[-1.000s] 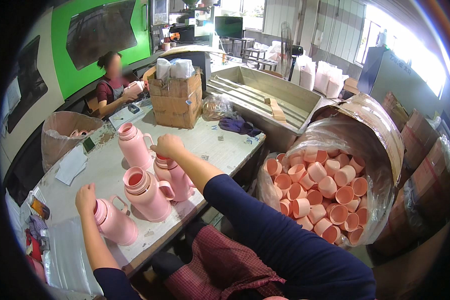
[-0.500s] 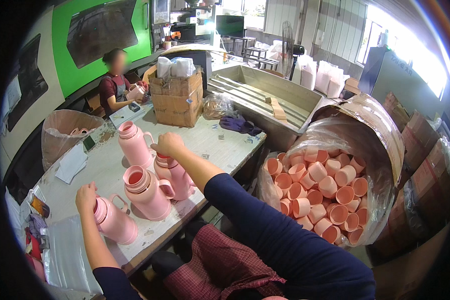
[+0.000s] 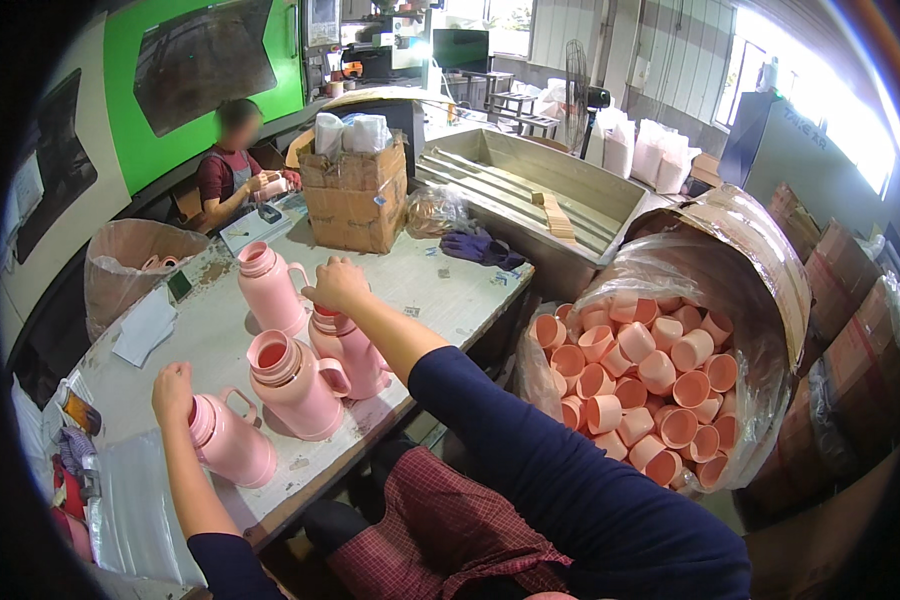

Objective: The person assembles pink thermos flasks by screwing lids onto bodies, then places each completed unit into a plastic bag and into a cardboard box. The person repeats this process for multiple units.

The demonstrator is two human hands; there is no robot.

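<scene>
- Pink plastic jugs on grey worktable [image 3: 440, 290], 4 in view; step looks like capping/closing tops, one jug at a time
- R hand [image 3: 337, 284] closed over top of jug w/ handle [image 3: 355, 350], mid-table, seems to press or twist sth on; can't see what's under the palm
- L hand [image 3: 172, 392] gripping neck of tilted jug [image 3: 232, 440] at near edge
- Open-mouth jug [image 3: 292, 385] btwn them, uncapped
- Next prob: fresh cup from drum of pink cups [image 3: 635, 385] at right, seat square on open mouth

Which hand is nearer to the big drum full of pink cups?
Right. The right hand rests on a pink flask's top mid-table; the left hand is farther from the drum.
</scene>
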